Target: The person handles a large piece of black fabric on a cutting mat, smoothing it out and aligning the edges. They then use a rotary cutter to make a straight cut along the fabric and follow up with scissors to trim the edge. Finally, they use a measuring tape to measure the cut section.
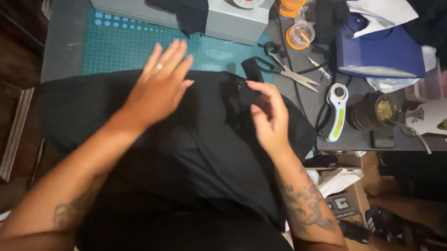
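A large piece of black fabric (192, 134) lies spread over the table and hangs down toward me. My left hand (158, 85), with a ring on one finger, rests flat on the fabric with fingers spread. My right hand (268, 115) has its fingers curled at a fold of the fabric near the upper edge; whether it pinches the cloth I cannot tell. A teal cutting mat (125, 44) shows beyond the fabric.
A grey sewing machine (225, 12) stands at the back with dark cloth on it. Black-handled scissors (284, 70), small snips (320, 69), a white and green rotary cutter (337, 109), orange-lidded jars (299, 32), a blue box (381, 47) and a cup (377, 111) lie right. A cardboard box (343, 192) sits below.
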